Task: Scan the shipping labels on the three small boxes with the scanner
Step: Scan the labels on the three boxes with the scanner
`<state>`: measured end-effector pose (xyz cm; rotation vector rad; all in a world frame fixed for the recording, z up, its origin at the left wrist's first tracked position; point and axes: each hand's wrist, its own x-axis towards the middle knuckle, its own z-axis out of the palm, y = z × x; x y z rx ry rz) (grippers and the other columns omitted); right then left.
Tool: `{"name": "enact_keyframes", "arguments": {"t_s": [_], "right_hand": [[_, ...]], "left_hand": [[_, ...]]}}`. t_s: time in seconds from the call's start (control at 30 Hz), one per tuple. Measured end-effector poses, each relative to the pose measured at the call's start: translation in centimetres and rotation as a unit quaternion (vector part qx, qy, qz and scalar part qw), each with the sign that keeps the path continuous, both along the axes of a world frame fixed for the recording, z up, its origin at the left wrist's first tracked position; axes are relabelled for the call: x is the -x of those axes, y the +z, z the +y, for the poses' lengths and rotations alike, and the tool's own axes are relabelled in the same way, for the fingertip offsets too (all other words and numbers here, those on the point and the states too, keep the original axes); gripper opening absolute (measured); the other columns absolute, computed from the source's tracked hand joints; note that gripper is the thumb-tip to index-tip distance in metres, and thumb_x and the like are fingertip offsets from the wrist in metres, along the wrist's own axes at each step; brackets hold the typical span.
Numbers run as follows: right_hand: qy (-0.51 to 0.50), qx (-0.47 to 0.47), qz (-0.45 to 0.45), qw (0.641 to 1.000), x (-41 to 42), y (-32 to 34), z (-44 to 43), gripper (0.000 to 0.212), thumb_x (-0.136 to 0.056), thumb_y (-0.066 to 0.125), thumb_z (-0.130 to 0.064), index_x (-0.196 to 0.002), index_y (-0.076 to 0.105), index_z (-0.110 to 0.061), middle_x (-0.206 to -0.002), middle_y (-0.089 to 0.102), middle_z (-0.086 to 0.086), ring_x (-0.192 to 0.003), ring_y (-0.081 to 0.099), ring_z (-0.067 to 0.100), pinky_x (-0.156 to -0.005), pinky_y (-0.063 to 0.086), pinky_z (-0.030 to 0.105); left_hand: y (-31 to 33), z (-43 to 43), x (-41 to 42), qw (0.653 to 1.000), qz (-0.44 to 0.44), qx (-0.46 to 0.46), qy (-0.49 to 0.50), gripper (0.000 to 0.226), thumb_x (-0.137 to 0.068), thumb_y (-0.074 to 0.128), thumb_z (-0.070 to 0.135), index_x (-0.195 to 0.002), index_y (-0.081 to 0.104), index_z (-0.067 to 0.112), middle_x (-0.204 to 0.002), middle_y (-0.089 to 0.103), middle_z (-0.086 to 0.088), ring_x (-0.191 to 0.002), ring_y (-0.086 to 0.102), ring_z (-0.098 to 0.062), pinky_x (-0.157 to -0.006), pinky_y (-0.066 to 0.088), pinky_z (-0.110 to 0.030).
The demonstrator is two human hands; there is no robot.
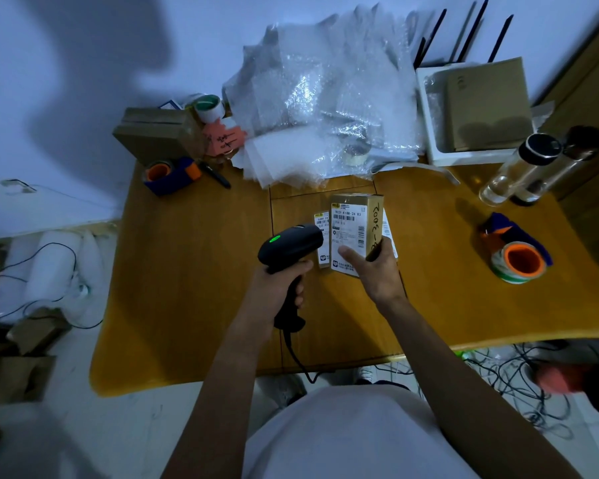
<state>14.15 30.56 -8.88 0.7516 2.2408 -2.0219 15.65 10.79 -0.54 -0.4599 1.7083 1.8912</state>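
My left hand [280,288] grips the handle of a black corded scanner [291,245]; a green light glows on its head, which points toward the boxes. My right hand [374,267] holds a small brown box [355,223] lifted and tilted, its white shipping label with barcodes facing up. A second small box [322,219] lies on the wooden table [194,271] just left of it, partly hidden behind the scanner head. The edge of a third labelled box [388,229] peeks out to the right, behind the held box.
A bubble-wrap pile [325,98] fills the back of the table. Blue-and-orange tape dispensers sit at back left [172,174] and at right [516,254]. Glass bottles [523,167], a white tray with cardboard [474,108] and stacked cartons [156,133] line the back. Cables lie on the floor.
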Motion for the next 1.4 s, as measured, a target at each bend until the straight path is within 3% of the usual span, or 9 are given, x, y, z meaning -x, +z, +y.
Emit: {"name": "enact_keyframes", "arguments": {"t_s": [0.1,0.3,0.4,0.57,0.8,1.03,1.23,1.4], "right_hand": [[0.007,-0.011,-0.002,1.0,0.0,-0.1,0.0,0.07,-0.079,0.084,-0.039,-0.134,0.047,-0.017,-0.124,0.066,-0.001,-0.111,0.067,0.017,-0.088,0.061,0.037],[0.003,0.003,-0.011,1.0,0.1,-0.2,0.0,0.066,-0.078,0.085,-0.036,-0.132,0.051,-0.017,-0.116,0.07,-0.001,-0.103,0.072,0.016,-0.083,0.064,0.037],[0.002,0.005,-0.012,1.0,0.0,0.0,0.0,0.064,-0.08,0.084,-0.034,-0.131,0.05,-0.016,-0.115,0.07,-0.002,-0.102,0.071,0.014,-0.079,0.062,0.029],[0.007,-0.006,-0.019,1.0,-0.2,0.1,-0.2,0.064,-0.081,0.084,-0.034,-0.132,0.051,-0.014,-0.113,0.07,-0.001,-0.099,0.072,0.013,-0.065,0.061,0.018],[0.02,-0.006,-0.036,0.999,-0.2,0.3,-0.3,0.064,-0.083,0.082,-0.035,-0.134,0.049,-0.014,-0.114,0.068,0.0,-0.09,0.069,0.005,-0.056,0.056,0.013],[0.027,0.051,-0.058,0.997,0.3,-0.1,-0.5,0.07,-0.085,0.081,-0.027,-0.139,0.039,-0.013,-0.119,0.064,0.006,-0.096,0.072,0.015,-0.064,0.062,0.023],[0.067,0.118,-0.091,0.987,1.6,-0.4,-0.9,0.066,-0.082,0.083,-0.02,-0.134,0.044,-0.01,-0.121,0.066,0.011,-0.099,0.074,0.022,-0.075,0.064,0.032],[0.1,0.18,-0.094,0.974,2.6,0.2,-1.9,0.066,-0.08,0.082,-0.037,-0.136,0.054,-0.014,-0.124,0.071,0.01,-0.107,0.073,0.026,-0.086,0.063,0.043]], "left_hand": [[-0.2,0.0,0.1,1.0,0.008,0.003,0.003,0.016,-0.089,0.075,0.024,-0.082,0.065,0.014,-0.06,0.055,-0.001,-0.05,0.053,-0.013,-0.056,0.048,-0.028],[-0.4,0.0,0.3,1.0,0.006,0.006,0.007,0.014,-0.088,0.076,0.024,-0.087,0.066,0.015,-0.061,0.055,-0.002,-0.051,0.053,-0.014,-0.056,0.048,-0.028],[-0.4,-0.1,0.3,1.0,0.004,0.009,0.007,0.016,-0.088,0.077,0.024,-0.082,0.065,0.014,-0.06,0.055,-0.002,-0.051,0.053,-0.014,-0.055,0.048,-0.028],[-0.5,-0.1,0.3,1.0,0.014,0.004,0.004,0.014,-0.089,0.075,0.023,-0.096,0.067,0.014,-0.061,0.055,-0.001,-0.051,0.053,-0.014,-0.056,0.048,-0.029],[-0.6,-0.3,0.7,0.999,0.006,0.015,0.035,0.019,-0.087,0.076,0.026,-0.077,0.066,0.015,-0.063,0.056,-0.003,-0.054,0.054,-0.016,-0.059,0.048,-0.031],[-0.1,-0.5,0.6,0.988,0.029,0.031,0.15,0.014,-0.089,0.075,0.022,-0.085,0.067,0.011,-0.061,0.06,0.0,-0.054,0.056,-0.013,-0.06,0.05,-0.028],[1.4,-1.4,0.7,0.984,0.015,0.009,0.178,0.01,-0.09,0.073,0.016,-0.088,0.065,0.01,-0.063,0.059,-0.001,-0.051,0.054,-0.012,-0.054,0.049,-0.024],[2.5,-2.1,-0.1,0.977,0.055,-0.02,0.205,0.013,-0.092,0.07,0.014,-0.082,0.064,0.011,-0.062,0.058,-0.001,-0.051,0.054,-0.013,-0.058,0.047,-0.029]]}}
